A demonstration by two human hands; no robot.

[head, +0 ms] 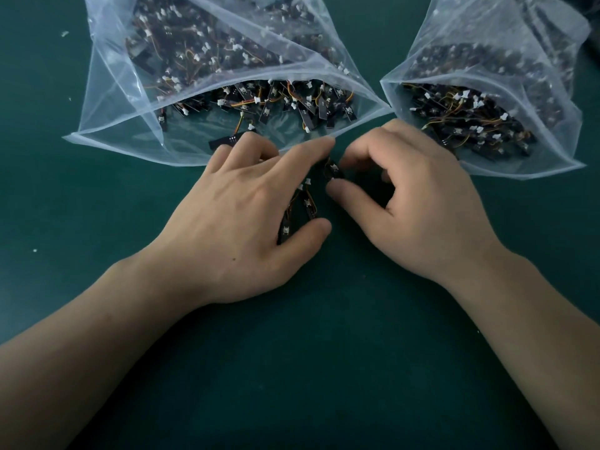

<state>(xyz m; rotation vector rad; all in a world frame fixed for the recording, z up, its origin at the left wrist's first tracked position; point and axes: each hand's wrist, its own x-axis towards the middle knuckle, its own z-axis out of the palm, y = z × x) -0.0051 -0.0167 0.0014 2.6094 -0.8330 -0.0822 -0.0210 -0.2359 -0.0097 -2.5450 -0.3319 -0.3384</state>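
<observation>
Dark green bench mat point(308, 368) fills the frame and everything is laid on it. Largest item: clear zip bag point(113, 125), upper left to top centre, mouth gaped toward the bottom of the frame. It is packed with small black board strips carrying thin orange/yellow leads and white connectors. A second bag point(480, 30) is seen at upper right with the same contents, mouth also open. The left hand point(246, 216) is placed centre-left, fingers stretched to the first bag's lip. Its thumb is curled in on a small bunch of modules point(303, 206) kept against the palm edge, so it is grasping, not released. The right hand point(418, 196) is placed centre-right, just below the second bag's mouth. A single module point(332, 170) is pinched between its index finger and thumb at frame centre, with the remaining fingers curled under. One loose strip point(227, 141) is seen just inside the first bag's lip, beside the left fingertips. A few white specks point(65, 33) are scattered along the left edge. Handling, as judged: the modules should be very light, with stiff little boards and soft, thin leads. Solder joints are likely fragile, and leads are likely to snag on neighbours. Each board is best taken by its long edges. Wires and connectors should not be pulled, and tangles should be eased apart rather than yanked.
</observation>
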